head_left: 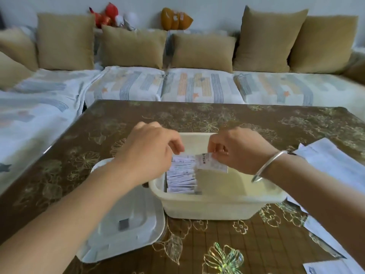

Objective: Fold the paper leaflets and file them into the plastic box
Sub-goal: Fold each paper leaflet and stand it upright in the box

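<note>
Head view: the box (217, 202) sits open on the table (197, 115), with its lid (126, 230) lying flat just left of it. A row (181, 180) of folded leaflets stands packed in the box's left part. The right hand (241, 153) is above the box's middle, thumb and fingers pinched on the top edge of one folded leaflet (211, 164). This leaflet hangs just right of the row, its lower edge inside the box. The left hand (148, 155) is above the box's left rim, fingers curled down at the row's far end; whether they grip paper or only steady it cannot be told. Flat sheets (331, 161) lie right of the box, not yet folded.

The step in hand looks like filing. The next move probably calls for easing the leaflet down upright against the row while the left hand keeps the row from tipping. The flat sheets suggest much folding remains.
</note>
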The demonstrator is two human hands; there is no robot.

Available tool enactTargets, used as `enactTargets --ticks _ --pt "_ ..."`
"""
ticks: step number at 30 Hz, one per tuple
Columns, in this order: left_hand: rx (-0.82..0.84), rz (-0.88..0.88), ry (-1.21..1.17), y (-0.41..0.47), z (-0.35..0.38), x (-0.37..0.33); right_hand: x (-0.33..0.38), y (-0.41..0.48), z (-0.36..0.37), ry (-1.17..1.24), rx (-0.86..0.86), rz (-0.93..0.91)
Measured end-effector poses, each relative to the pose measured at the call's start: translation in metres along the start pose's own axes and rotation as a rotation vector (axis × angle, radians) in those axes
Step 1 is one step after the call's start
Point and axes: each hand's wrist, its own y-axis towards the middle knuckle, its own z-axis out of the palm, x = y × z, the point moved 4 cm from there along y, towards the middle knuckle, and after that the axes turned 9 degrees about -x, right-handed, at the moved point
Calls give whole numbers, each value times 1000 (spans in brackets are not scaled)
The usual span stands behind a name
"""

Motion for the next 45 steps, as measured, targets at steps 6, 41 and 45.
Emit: enactTargets --ticks 6,41,45 --pt "265 155 224 16 31 -2 4 20 23 -66 56 -46" --pt "21 23 122 -4 5 17 46 43 72 39 144 -20" --pt "-25 32 39 -15 2 0 40 30 43 97 18 13"
